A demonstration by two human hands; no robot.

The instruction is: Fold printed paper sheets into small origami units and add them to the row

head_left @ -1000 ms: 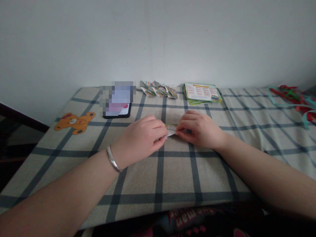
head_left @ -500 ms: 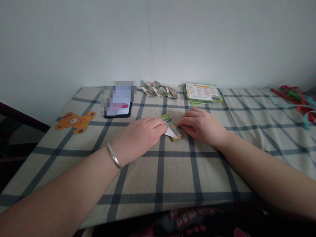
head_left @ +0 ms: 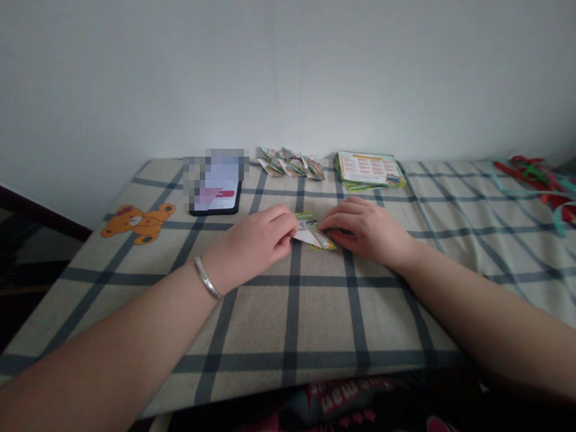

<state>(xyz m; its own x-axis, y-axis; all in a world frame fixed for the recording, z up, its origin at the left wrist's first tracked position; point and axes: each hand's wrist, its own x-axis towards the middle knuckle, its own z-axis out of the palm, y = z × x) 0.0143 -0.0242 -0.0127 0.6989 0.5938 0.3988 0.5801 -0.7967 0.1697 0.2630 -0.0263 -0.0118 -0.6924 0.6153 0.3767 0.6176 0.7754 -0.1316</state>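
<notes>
A small folded piece of printed paper, green and white, lies on the checked tablecloth between my hands. My left hand, with a silver bangle at its wrist, pinches the paper's left edge between thumb and fingers. On the other side, my right hand has its fingers bent and closed at the paper's right edge. The fingertips of both hands partly cover the paper.
Several folded paper pieces sit by the wall, with a stack of printed sheets to their right. At the left are a phone and an orange bear cutout. Red and green ribbons lie far right.
The paper has turned a little, and its white flap now points more to the right. My left hand has shifted slightly left; my right fingers have moved in closer against the paper.
</notes>
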